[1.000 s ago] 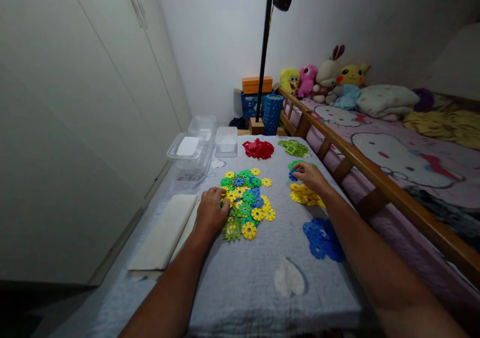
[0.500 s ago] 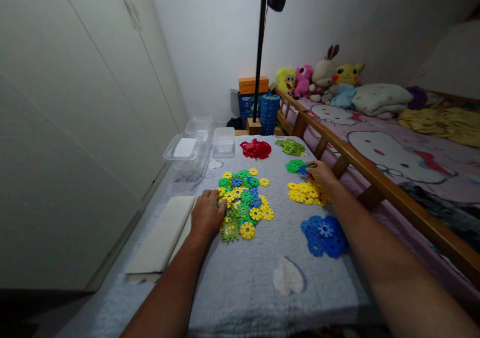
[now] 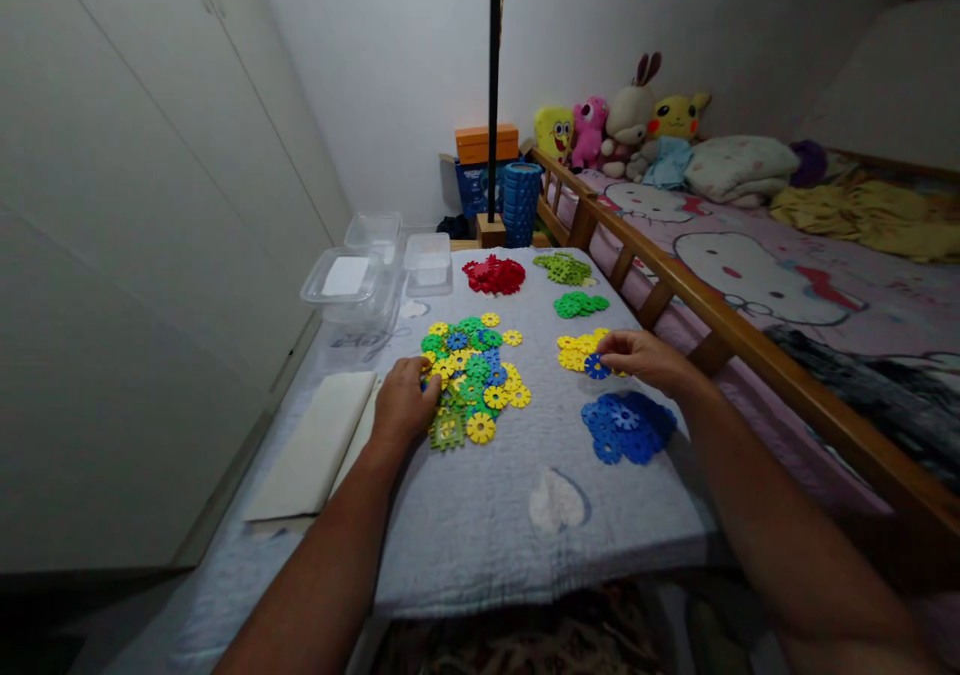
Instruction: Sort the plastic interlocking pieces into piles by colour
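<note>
A mixed heap of yellow, green and blue snowflake discs (image 3: 474, 375) lies mid-table on a grey quilted cloth (image 3: 517, 515). My left hand (image 3: 401, 407) rests at the heap's left edge, fingers curled onto the pieces. My right hand (image 3: 643, 357) pinches a blue disc (image 3: 596, 366) just over the yellow pile (image 3: 576, 351), above the blue pile (image 3: 624, 428). Sorted piles of green (image 3: 577, 305), lime green (image 3: 562, 268) and red (image 3: 493, 275) discs lie farther back.
Clear plastic tubs (image 3: 352, 290) stand at the back left, a folded white cloth (image 3: 311, 460) at the left edge. A black pole on a wooden block (image 3: 493, 225) rises behind the table. A wooden bed rail (image 3: 720, 340) runs along the right, with plush toys (image 3: 622, 125) beyond.
My right hand drew back from the green pile toward me, now carrying a blue disc over the yellow pile. The left hand stayed at the mixed heap. The view tilted down.
</note>
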The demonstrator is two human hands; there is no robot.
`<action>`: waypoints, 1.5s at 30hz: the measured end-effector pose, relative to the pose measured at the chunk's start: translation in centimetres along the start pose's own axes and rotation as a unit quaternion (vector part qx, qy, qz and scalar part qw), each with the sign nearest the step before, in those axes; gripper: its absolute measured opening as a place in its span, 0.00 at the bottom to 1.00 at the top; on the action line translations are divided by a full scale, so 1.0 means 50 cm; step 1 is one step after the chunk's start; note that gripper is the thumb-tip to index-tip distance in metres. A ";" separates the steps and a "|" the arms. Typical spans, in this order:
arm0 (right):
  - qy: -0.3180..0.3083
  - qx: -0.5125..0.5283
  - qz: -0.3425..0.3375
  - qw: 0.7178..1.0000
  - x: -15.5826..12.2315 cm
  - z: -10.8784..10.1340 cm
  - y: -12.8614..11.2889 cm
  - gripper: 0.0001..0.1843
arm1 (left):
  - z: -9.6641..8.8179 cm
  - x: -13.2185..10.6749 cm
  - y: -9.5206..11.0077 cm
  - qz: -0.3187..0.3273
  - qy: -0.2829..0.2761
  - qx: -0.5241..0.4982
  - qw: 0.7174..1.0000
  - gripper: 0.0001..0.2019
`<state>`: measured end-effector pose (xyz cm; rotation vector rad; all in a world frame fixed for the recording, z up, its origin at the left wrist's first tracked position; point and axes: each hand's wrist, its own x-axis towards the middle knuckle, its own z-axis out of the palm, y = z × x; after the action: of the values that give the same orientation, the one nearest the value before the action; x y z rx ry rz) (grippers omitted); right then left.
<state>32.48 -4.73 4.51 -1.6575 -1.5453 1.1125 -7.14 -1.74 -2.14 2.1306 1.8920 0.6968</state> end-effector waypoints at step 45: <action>0.092 -0.436 -0.099 0.890 0.120 0.288 -0.063 0.18 | -0.046 0.013 -0.035 -0.068 -0.046 -0.234 0.969 0.19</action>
<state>18.13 0.01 -0.43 -1.9882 -2.1858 0.0936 -9.71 -1.18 -0.77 1.6926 1.6079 0.8936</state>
